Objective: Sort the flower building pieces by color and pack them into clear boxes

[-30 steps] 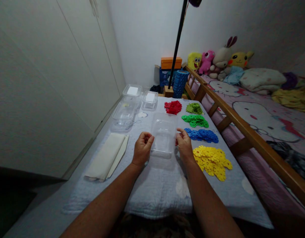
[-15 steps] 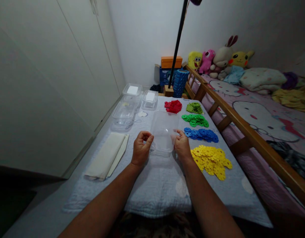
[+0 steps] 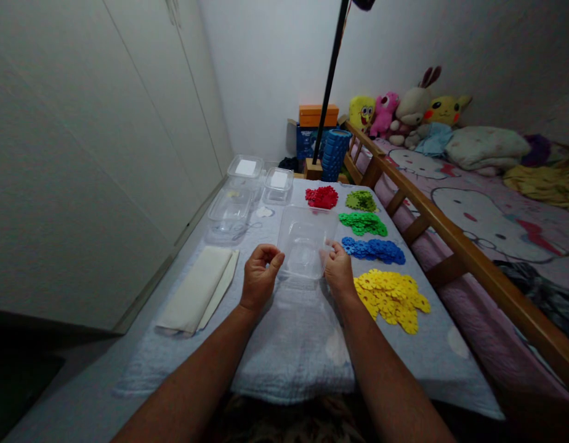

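A clear plastic container (image 3: 303, 246) is in front of me over the middle of the cloth-covered table. My left hand (image 3: 261, 274) pinches its left rim between thumb and curled fingers. On the opposite side, my right hand (image 3: 338, 267) grips the right wall, and some of its fingers show through the clear plastic. No contents show inside the container. Right of my right hand lie a pile of yellow flower-shaped discs (image 3: 393, 298) and a row of blue discs (image 3: 374, 250).
Green discs (image 3: 364, 224), olive-green discs (image 3: 361, 200) and red discs (image 3: 322, 197) lie farther back. Clear containers (image 3: 230, 212) stand at the back left, two with white labels. Folded cream paper (image 3: 196, 289) lies left. A wooden bed rail (image 3: 432, 231) runs along the right.
The container has tipped slightly, so more of its inside faces me. Both hands keep their hold on its sides. The loose discs have not moved on the table.
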`<state>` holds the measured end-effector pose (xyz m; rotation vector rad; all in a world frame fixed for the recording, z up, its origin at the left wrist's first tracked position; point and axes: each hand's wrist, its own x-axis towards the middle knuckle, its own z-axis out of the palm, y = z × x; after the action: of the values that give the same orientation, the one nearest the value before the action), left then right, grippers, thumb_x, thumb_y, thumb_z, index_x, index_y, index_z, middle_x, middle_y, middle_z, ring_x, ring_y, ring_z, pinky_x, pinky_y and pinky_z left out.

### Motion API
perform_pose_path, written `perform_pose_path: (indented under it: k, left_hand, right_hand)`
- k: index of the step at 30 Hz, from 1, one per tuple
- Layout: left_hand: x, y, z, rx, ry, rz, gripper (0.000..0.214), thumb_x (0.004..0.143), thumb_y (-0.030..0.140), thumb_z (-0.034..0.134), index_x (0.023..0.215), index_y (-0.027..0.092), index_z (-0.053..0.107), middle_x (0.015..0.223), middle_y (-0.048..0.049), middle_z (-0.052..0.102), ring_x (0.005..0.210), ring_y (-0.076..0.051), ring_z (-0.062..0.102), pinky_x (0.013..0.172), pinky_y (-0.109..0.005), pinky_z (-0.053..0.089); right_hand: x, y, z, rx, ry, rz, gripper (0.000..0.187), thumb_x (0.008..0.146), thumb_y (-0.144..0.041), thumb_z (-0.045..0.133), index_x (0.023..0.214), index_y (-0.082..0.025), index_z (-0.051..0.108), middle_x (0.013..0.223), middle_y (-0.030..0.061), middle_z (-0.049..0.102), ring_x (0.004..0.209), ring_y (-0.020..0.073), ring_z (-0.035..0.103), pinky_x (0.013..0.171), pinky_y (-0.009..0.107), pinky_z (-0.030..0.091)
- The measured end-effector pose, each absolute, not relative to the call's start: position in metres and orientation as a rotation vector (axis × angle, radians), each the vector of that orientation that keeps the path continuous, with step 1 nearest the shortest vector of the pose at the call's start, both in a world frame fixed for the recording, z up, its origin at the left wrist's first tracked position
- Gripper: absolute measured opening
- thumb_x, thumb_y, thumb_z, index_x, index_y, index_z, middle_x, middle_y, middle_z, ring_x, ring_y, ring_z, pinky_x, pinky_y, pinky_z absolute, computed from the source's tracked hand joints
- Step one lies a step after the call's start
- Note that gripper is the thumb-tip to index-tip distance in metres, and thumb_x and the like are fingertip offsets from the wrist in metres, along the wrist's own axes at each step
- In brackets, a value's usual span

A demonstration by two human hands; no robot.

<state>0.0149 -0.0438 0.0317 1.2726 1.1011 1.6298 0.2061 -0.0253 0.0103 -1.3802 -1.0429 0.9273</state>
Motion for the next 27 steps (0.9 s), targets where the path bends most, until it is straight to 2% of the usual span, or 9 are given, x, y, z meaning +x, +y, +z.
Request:
perform_pose_path:
  k: [4,8,16,22,27]
  left_hand:
    - [0.014,-0.050,0.035,1.349,1.110,1.657,0.017,0.083,0.034,0.074,0.083,0.021,0.064,0.076,0.0011,0.061,0.071,-0.013,0.056,0.071,-0.025,0.046]
    - [0.011,-0.051,0.043,1.315,1.143,1.755,0.020,0.081,0.035,0.075,0.081,0.020,0.061,0.074,0.0019,0.059,0.068,-0.012,0.056,0.069,-0.024,0.047]
    - [-0.013,-0.025,0.034,1.056,1.362,1.903,0.023,0.082,0.039,0.071,0.087,0.021,0.057,0.066,0.0053,0.054,0.055,-0.009,0.049,0.052,-0.020,0.040]
    - [-0.029,-0.013,0.026,1.031,1.592,1.905,0.021,0.082,0.038,0.067,0.087,0.020,0.057,0.071,0.0041,0.055,0.064,-0.011,0.053,0.061,-0.022,0.043]
    - [-0.034,-0.011,0.024,1.154,1.743,1.696,0.025,0.081,0.038,0.066,0.098,0.020,0.060,0.064,0.0068,0.052,0.058,-0.012,0.052,0.060,-0.024,0.041]
  right_hand:
    - [0.207,-0.024,0.009,-1.394,-1.008,0.871,0.060,0.076,-0.048,0.068,0.125,-0.014,0.062,0.057,-0.0088,0.049,0.052,0.0122,0.043,0.050,0.023,0.034]
    - [0.208,-0.026,0.014,-1.444,-1.030,0.801,0.061,0.077,-0.047,0.062,0.125,-0.010,0.062,0.055,-0.0110,0.040,0.051,0.0109,0.037,0.050,0.024,0.030]
    - [0.209,-0.029,0.025,-1.488,-1.049,0.745,0.059,0.076,-0.042,0.057,0.122,-0.007,0.065,0.056,-0.0115,0.033,0.051,0.0099,0.030,0.051,0.025,0.025]
    - [0.215,-0.027,0.020,-1.505,-1.029,0.730,0.059,0.074,-0.039,0.058,0.122,-0.007,0.067,0.055,-0.0106,0.033,0.051,0.0103,0.030,0.050,0.025,0.024]
    - [0.216,-0.026,0.019,-1.509,-1.036,0.721,0.060,0.073,-0.040,0.058,0.122,-0.006,0.067,0.056,-0.0101,0.035,0.051,0.0102,0.030,0.050,0.025,0.025]
